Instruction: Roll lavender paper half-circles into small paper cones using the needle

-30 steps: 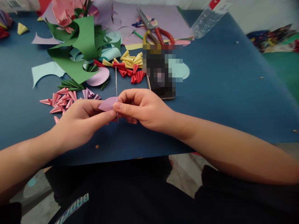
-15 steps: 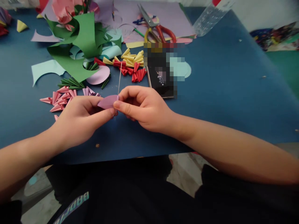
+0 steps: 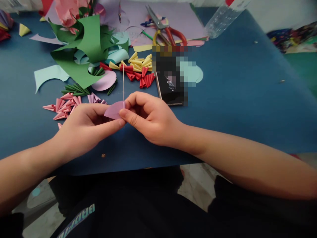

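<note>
A small lilac paper piece (image 3: 114, 110) is pinched between my two hands above the blue table (image 3: 235, 99). My left hand (image 3: 85, 129) grips its left side with thumb and forefinger. A thin metal wire (image 3: 123, 86) stands upright along the paper's right edge, and my right hand (image 3: 148, 117) holds both. The wire's lower tip pokes out just below my fingers. Most of the paper's underside is hidden by my fingers.
Rolled paper cones lie beyond my hands: pink (image 3: 63, 105), lilac (image 3: 95, 99), green (image 3: 74, 89), red (image 3: 138, 77), yellow (image 3: 140, 62). Curled green paper (image 3: 84, 49), light-blue scraps (image 3: 48, 75), red-handled scissors (image 3: 165, 29), a dark phone (image 3: 170, 89) and a clear bottle (image 3: 221, 18) lie farther back.
The wire, tilted right half a second ago, stands upright again. My hands have stayed in nearly the same place, still pinching the lilac paper.
</note>
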`<state>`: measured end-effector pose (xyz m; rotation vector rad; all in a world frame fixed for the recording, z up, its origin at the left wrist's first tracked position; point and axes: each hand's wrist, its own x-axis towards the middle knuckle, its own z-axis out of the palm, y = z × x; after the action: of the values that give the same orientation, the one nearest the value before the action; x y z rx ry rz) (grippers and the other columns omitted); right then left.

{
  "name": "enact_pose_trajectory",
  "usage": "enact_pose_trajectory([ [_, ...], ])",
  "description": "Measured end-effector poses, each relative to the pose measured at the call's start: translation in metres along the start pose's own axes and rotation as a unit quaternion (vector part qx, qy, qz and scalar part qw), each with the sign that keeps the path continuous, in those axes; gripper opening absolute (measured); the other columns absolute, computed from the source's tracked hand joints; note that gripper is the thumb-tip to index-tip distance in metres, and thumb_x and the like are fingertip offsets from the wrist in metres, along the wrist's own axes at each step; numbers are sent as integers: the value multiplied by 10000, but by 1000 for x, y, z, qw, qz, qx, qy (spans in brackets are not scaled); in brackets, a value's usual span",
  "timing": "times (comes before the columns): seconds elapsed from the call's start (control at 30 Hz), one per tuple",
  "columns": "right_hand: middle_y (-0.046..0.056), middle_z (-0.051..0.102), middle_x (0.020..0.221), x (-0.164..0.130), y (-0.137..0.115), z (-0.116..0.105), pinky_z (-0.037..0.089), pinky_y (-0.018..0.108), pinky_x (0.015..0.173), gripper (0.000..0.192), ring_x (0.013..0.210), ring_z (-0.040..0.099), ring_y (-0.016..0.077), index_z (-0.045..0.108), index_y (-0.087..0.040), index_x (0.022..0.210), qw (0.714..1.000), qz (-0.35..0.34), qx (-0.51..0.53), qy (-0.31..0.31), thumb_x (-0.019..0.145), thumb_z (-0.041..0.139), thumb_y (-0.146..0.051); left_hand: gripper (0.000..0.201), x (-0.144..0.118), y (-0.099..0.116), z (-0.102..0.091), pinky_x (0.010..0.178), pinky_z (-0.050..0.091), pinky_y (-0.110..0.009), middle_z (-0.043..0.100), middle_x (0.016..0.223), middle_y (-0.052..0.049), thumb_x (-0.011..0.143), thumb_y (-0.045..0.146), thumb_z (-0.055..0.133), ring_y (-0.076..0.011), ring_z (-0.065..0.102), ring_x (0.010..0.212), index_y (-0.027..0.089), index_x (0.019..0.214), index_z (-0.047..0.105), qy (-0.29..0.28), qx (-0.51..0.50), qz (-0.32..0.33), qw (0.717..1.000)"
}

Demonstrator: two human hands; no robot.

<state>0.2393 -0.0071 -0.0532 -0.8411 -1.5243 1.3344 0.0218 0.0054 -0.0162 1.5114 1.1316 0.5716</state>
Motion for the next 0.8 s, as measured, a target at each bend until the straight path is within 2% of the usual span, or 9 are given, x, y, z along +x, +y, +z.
enact_pose_trajectory([
  [0.1, -24, 669, 802, 2, -1, -3, 477, 251, 625, 354, 694, 554, 107, 688, -186, 926, 1000, 4, -2, -6, 953, 916, -456, 242, 0, 3, 0, 543, 361, -294, 586, 702, -7, 848, 402, 803, -155, 490, 642, 207, 726, 727, 9, 64, 38, 997],
  [0.23, -7, 712, 808, 6, -3, -8, 498, 242, 636, 314, 714, 591, 111, 766, -149, 903, 1000, 11, 24, -15, 882, 974, -384, 259, 1, 5, 0, 531, 293, -283, 451, 655, 33, 852, 334, 740, -123, 403, 612, 207, 668, 609, 11, 101, 76, 992],
  [0.47, -19, 702, 737, 4, -7, -5, 510, 250, 615, 332, 633, 571, 96, 768, -153, 872, 998, 38, 57, -2, 894, 948, -430, 284, -1, 6, 1, 581, 352, -314, 582, 715, 9, 922, 387, 739, -149, 486, 671, 191, 730, 665, 30, 162, 114, 980],
  [0.63, 26, 783, 865, 2, -4, -4, 553, 271, 695, 264, 778, 669, 143, 815, -150, 950, 999, 20, 36, 21, 892, 940, -374, 290, -1, 4, 0, 609, 371, -319, 575, 717, 17, 967, 359, 732, -149, 474, 682, 195, 739, 664, 19, 147, 131, 980],
  [0.8, 47, 806, 899, 2, -5, -8, 563, 291, 718, 258, 825, 694, 171, 834, -155, 961, 1000, 16, 10, 0, 906, 946, -381, 262, 1, 0, -1, 643, 413, -328, 632, 756, 6, 974, 292, 717, -163, 556, 704, 216, 735, 640, 8, 155, 165, 974],
])
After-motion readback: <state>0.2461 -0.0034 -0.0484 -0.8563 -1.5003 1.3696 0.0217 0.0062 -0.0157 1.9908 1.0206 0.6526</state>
